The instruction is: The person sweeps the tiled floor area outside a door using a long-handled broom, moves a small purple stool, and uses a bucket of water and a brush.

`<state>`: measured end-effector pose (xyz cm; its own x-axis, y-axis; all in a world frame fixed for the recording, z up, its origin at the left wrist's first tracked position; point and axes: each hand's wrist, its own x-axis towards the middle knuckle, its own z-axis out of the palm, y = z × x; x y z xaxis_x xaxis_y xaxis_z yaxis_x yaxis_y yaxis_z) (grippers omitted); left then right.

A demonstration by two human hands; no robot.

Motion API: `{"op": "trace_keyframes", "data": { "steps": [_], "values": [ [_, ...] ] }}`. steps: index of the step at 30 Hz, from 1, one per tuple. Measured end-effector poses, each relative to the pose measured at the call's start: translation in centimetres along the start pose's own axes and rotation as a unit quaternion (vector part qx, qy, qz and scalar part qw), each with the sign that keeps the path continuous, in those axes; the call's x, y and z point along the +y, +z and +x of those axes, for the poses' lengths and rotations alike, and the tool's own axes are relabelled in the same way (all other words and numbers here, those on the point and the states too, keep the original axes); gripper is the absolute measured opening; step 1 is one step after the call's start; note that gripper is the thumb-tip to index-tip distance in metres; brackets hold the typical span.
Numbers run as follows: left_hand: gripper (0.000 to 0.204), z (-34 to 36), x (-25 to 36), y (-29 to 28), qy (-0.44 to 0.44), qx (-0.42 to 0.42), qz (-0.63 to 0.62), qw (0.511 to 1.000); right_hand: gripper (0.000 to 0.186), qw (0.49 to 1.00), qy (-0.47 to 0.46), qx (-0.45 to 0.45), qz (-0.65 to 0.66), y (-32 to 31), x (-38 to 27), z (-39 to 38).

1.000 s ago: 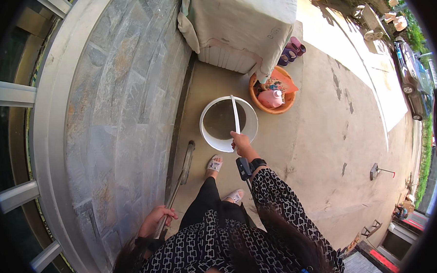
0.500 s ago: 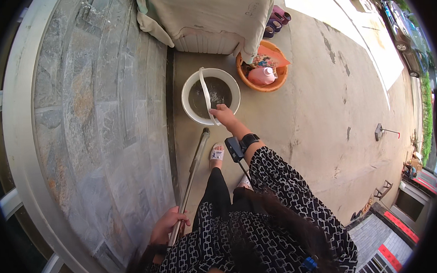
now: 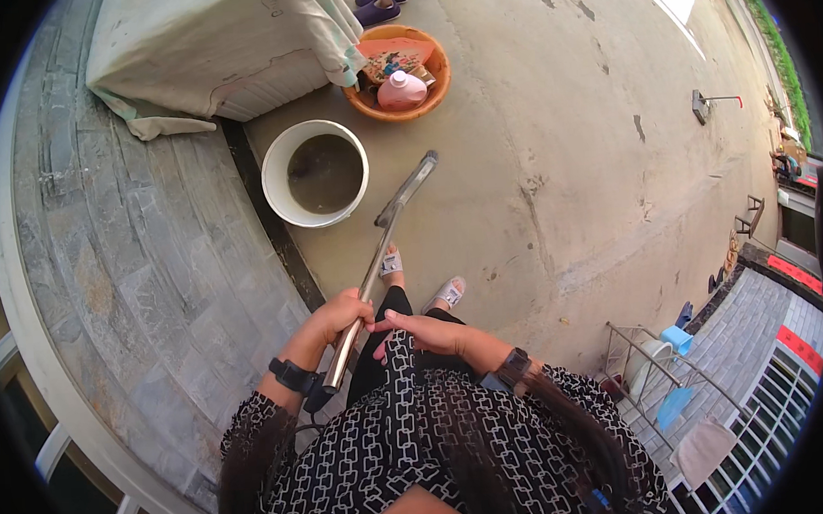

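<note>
My left hand (image 3: 345,315) is closed round the shiny metal pole of a mop (image 3: 368,277), which slants up across my legs. Its narrow grey head (image 3: 408,188) is seen edge-on, right of the bucket. My right hand (image 3: 424,334) is beside the left one, thumb stretched toward the pole. A fold of my patterned shirt (image 3: 401,368) rises into its fingers, which are partly hidden. Ahead, to the left of the mop head, stands a white bucket (image 3: 272,176) of murky water, with no hand on it.
An orange basin (image 3: 440,67) holds a pink bottle (image 3: 401,90) and other items. A cloth-draped piece (image 3: 228,44) stands behind the bucket. Grey stone tiling (image 3: 155,268) runs along the left. A long-handled broom or brush (image 3: 701,106) is far right; a metal rack (image 3: 650,366) is near right.
My right hand has let go of the bucket's handle and come back to my waist. My left hand has brought the mop forward, its head now right of the bucket. The view has swung right.
</note>
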<state>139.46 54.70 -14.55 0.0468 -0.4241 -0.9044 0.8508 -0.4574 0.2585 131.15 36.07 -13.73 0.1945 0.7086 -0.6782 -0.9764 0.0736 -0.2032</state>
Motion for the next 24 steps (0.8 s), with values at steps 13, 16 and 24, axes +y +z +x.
{"op": "trace_keyframes", "data": {
  "steps": [13,16,24],
  "values": [
    [0.022,25.1,-6.3,24.2,-0.162,0.027,0.116,0.98,0.018,0.835,-0.134,0.26,0.466,-9.4,18.7,-12.1],
    [0.016,23.9,-10.5,31.6,-0.179,-0.011,0.197,0.964,0.017,0.84,-0.109,0.289,0.447,-8.0,23.9,-16.7],
    [0.017,20.5,-10.6,40.6,0.033,0.129,0.294,0.947,0.011,0.853,-0.217,0.26,0.398,-9.4,29.2,-22.4]
  ]
}}
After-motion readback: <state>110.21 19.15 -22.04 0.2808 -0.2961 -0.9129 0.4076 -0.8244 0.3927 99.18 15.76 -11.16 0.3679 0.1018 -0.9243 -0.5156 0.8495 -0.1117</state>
